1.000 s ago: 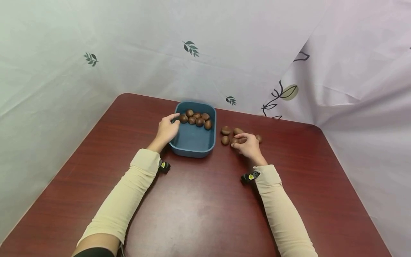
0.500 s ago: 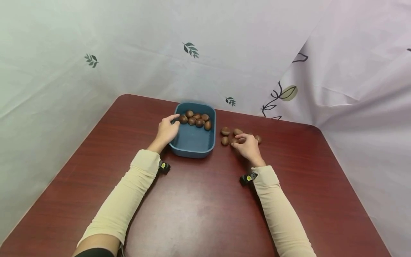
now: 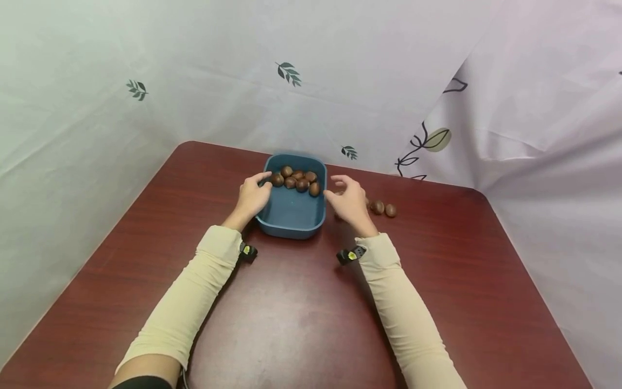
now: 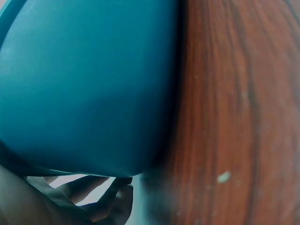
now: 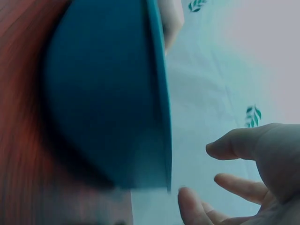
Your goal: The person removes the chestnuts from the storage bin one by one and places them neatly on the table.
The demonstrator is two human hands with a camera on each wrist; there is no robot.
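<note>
A blue rectangular container (image 3: 291, 233) stands on the table with several brown chestnuts (image 3: 302, 185) gathered in its far half. At its left rim my left hand (image 3: 254, 195) grips the side, thumb over the edge; in the left wrist view its fingers (image 4: 119, 204) lie along the outer wall. My right hand (image 3: 350, 202) is beside the right rim. Its thumb and fingers are spread apart in the right wrist view, with nothing visible between them. More chestnuts (image 3: 377, 207) lie on the table to the right, some hidden behind the right hand.
The dark red wooden table (image 3: 286, 308) has a light cloth (image 3: 214, 65) with leaf prints hanging close behind it. The container stands near the table's back edge. A black wrist camera (image 3: 347, 255) is strapped at each cuff.
My right hand has moved left from the loose chestnuts to the container's right rim, its fingers spreading. The left hand and the container have stayed in place.
</note>
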